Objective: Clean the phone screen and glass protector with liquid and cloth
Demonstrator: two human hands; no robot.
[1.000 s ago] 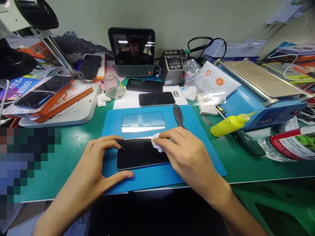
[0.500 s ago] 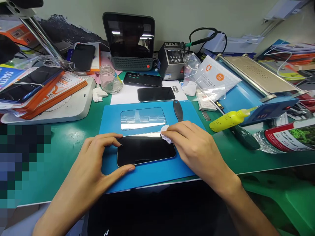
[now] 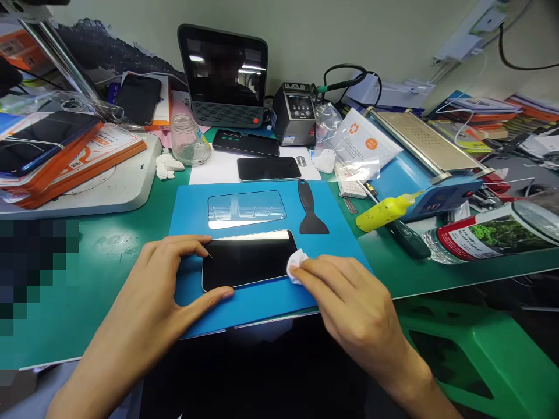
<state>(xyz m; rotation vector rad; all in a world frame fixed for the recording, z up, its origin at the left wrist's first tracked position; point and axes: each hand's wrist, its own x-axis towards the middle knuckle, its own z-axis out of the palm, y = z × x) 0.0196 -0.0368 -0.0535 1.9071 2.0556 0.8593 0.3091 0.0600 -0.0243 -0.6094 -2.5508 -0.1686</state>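
Observation:
A smartphone (image 3: 248, 259) lies screen up on a blue mat (image 3: 266, 305), its dark glass reflecting a bright strip along the far edge. My left hand (image 3: 161, 291) steadies its left end, fingertips on the far edge and thumb on the near one. Pinched in my right hand (image 3: 356, 305) is a crumpled white tissue (image 3: 296, 263), which touches the phone's near right corner. Behind the phone rests a clear glass screen protector (image 3: 247, 209) with a dark outline. A black plastic scraper (image 3: 309, 215) lies right of it, blade toward me.
Two more phones (image 3: 268, 168) lie behind the mat on white paper. A glass jar (image 3: 188, 142) stands at the left back. To the right are a yellow squeeze bottle (image 3: 382, 214), a screwdriver (image 3: 408, 238), a lying plastic bottle (image 3: 489, 235) and a blue heating-plate machine (image 3: 445, 198).
My right hand has moved the tissue from the phone's far right area down to its near right corner, uncovering the scraper's blade. My left hand keeps its hold. The view has shifted slightly right.

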